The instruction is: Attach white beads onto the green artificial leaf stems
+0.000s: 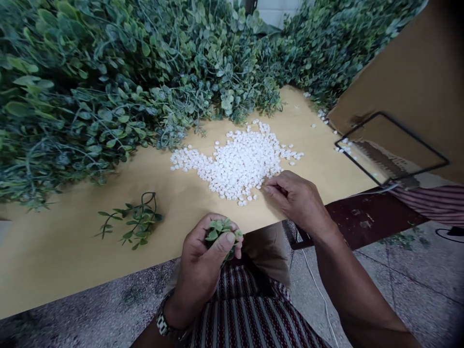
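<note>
My left hand (206, 261) is closed around a small bunch of green artificial leaves (218, 229), just off the table's front edge. My right hand (295, 198) has its thumb and forefinger pinched together at the right side of a heap of small white plastic pieces (241, 162). Whatever sits between those fingertips, if anything, is too small to make out. To the left on the table lies a loose artificial leaf sprig (139, 220) with a dark curved stem.
A thick bank of artificial foliage (137, 72) covers the back of the yellowish table (174, 198). At the right, a cardboard sheet (409, 82) stands behind a black wire frame (413, 140), with several white pieces scattered near it. A white cable (317, 285) hangs below the table.
</note>
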Demonstrator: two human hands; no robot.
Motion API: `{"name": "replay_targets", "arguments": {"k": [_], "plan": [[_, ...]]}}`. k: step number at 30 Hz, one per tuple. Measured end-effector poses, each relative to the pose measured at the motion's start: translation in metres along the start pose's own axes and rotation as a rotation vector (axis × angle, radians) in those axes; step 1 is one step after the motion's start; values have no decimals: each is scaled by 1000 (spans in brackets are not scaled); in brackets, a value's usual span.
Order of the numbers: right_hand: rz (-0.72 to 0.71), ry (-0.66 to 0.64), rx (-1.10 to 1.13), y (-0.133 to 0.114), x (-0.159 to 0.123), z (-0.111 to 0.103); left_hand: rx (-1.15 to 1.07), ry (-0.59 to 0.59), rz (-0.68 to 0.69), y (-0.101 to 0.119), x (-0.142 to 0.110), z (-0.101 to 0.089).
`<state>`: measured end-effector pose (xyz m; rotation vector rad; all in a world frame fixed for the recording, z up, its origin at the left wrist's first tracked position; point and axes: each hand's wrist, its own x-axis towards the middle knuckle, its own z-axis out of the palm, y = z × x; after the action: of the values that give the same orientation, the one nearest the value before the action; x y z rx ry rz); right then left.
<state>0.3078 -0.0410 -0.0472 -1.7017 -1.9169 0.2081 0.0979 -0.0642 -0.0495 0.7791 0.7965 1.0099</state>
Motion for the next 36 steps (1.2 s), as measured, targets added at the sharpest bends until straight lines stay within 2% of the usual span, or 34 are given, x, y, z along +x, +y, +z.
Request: {"name": "replay_targets", "arguments": {"k": [5, 8, 11, 15, 17, 20, 27, 36], "plan": [[-75, 2, -85, 1, -4, 6, 28, -38, -75, 3, 3, 4], [-69, 85, 3, 1, -11, 6, 35, -19, -75, 6, 2, 6], [39, 162, 360, -9, -22, 4, 55, -11, -41, 3, 2, 7], [58, -11, 937, -34, -37, 8, 121, -22, 39, -6, 2, 8], [103, -72, 1114, -43, -42, 13, 170, -28, 87, -8, 1, 9], [181, -80, 1276, -46, -46, 23, 276, -60, 141, -6, 0, 12], [135, -93, 1458, -39, -48, 31, 447, -106, 206, 2, -3, 15], [105, -102, 1456, -37, -48, 34, 526, -128, 267, 3, -2, 17]]}}
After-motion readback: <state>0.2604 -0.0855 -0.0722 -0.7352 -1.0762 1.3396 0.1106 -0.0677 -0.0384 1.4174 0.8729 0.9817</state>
